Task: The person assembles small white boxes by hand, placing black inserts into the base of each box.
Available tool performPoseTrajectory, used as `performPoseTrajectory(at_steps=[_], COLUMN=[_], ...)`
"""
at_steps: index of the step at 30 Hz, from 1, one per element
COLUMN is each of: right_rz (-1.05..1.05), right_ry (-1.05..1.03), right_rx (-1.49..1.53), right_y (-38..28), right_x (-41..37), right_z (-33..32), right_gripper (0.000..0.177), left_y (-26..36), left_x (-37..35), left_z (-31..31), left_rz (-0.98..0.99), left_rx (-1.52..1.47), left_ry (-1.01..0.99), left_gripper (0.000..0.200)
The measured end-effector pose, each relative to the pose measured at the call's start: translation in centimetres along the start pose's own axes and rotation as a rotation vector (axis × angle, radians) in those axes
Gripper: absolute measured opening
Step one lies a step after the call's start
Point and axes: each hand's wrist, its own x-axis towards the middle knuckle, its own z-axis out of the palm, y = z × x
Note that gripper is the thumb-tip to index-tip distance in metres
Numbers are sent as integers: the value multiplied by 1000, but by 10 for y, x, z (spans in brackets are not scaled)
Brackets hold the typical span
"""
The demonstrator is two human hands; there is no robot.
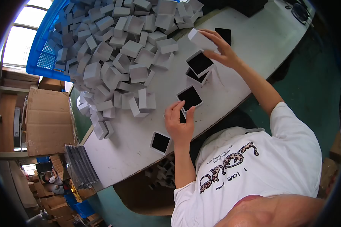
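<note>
My left hand (179, 123) is curled over the near corner of an open white box with a black inside (189, 97); another black-filled box shows partly beneath its fingers. My right hand (222, 51) grips a small white box (201, 40) between thumb and fingers, above the table. Just below it, an open box with a black inside (199, 63) overlaps a second one (197, 75). A separate black-filled box (160, 142) lies left of my left hand. The black piece (223, 36) lies beyond my right hand.
A large heap of white box parts (132, 49) spills from a blue crate (45, 56) onto the white table (121, 159). A cardboard box (49, 121) and a stack of grey sheets (80, 166) stand at the left. Below the table edge is a container of white pieces (147, 193).
</note>
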Motion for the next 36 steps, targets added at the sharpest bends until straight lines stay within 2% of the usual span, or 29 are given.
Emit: performPoseTrajectory(at_steps=[1,2,4,5,7,9,12,13,15,17,18,19,20,21,23,24,26,27,28,29,30,32,33,34,36], right_rz=[161,285,532,513,505,354,240,216,27,-69,-156,-245,-321,-320,-312,-277,-47,14,-76,-126,-121,-3,257,287,300], right_ry=[45,-70,-302,-421,-411,-497,-566,-600,-716,-918,-1011,-1103,-1108,-1124,-1153,-1008,-862,-748,-587,-439,-318,-106,-155,-155,-210], right_rx=[129,185,294,171,281,200,188,222,181,293,360,426,520,530,535,500,319,201,-11,-193,-514,-895,-1090,-1182,-912], right_y=[24,33,33,29,13,-16,-50,-66,-87,-122,-134,-143,-147,-149,-144,-140,-115,-98,-70,-42,-8,42,61,65,79], right_x=[-2,-7,-7,-17,-40,-53,-83,-91,-116,-132,-139,-141,-142,-136,-107,-88,-56,-39,-24,-12,-5,-1,-1,-3,-6], right_z=[-2,-2,2,8,36,59,115,137,189,227,243,254,262,262,247,227,180,153,127,96,63,-1,-51,-63,-85], right_gripper=[61,61,64,70,72,74,74,76,79,83,81,79,65,60,50,42,43,46,49,61,75,84,86,72,61], left_y=[1,0,2,1,-19,-31,-47,-48,-48,-46,-44,-29,-15,-7,-6,1,-13,-19,-22,-21,-16,-3,-17,-31,-50], left_x=[-1,-2,-13,-20,-38,-63,-119,-143,-194,-241,-260,-267,-268,-264,-248,-224,-181,-153,-123,-89,-56,-3,33,54,87], left_z=[-3,-2,0,-2,-8,-28,-81,-104,-149,-183,-195,-202,-204,-202,-191,-180,-165,-158,-152,-144,-136,-126,-118,-117,-118], left_rz=[143,208,82,16,-49,-123,-135,-206,-372,-677,-798,-899,-949,-996,-642,-549,-220,-55,88,195,302,304,398,416,399], left_rx=[374,608,748,815,790,773,667,607,439,566,554,691,777,863,816,704,663,683,654,674,695,869,1013,1111,1242], left_ry=[135,167,15,-60,-10,27,61,24,75,106,187,197,243,286,484,529,534,500,442,410,380,171,113,40,-120], left_gripper=[61,73,77,79,79,78,68,63,47,34,34,35,35,34,28,23,26,29,23,21,22,29,26,25,22])
